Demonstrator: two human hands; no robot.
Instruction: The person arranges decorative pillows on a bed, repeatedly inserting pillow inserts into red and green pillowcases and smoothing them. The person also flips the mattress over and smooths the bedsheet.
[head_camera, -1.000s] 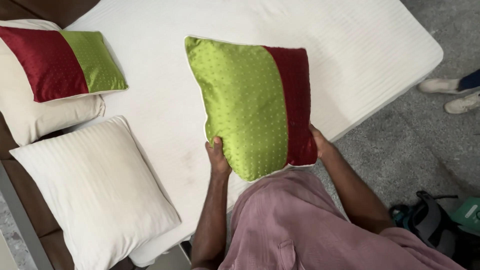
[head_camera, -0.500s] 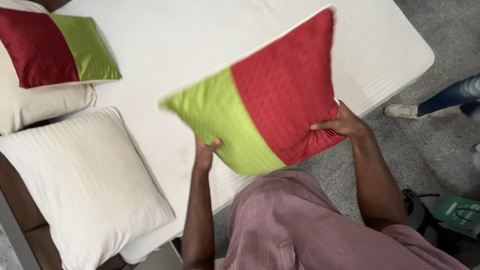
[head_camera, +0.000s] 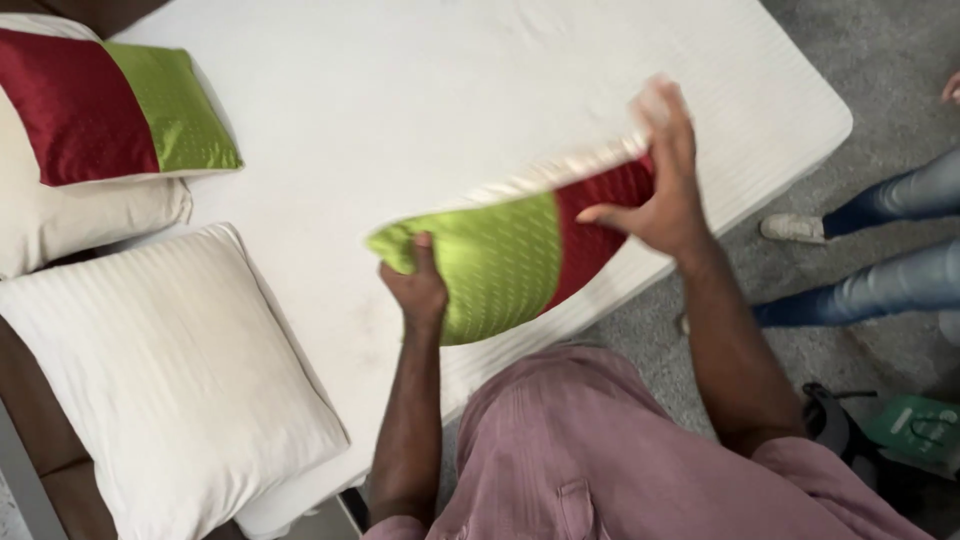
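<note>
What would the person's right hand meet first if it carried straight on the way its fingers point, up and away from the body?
The right hand grips the red and green cushion. Beyond its fingertips lies only the white mattress. That would probably come first, though depth is unclear.

Bright, even, diffuse light; soft shadows fall beside the white pillow (head_camera: 170, 380). Motion blur smears the right hand (head_camera: 655, 180) above the bed (head_camera: 420, 110).

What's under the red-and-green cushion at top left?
The red-and-green cushion lies on a cream pillow, whose lower edge and right corner show beneath it. The rest of that pillow is covered, and what lies under it cannot be seen.
</note>
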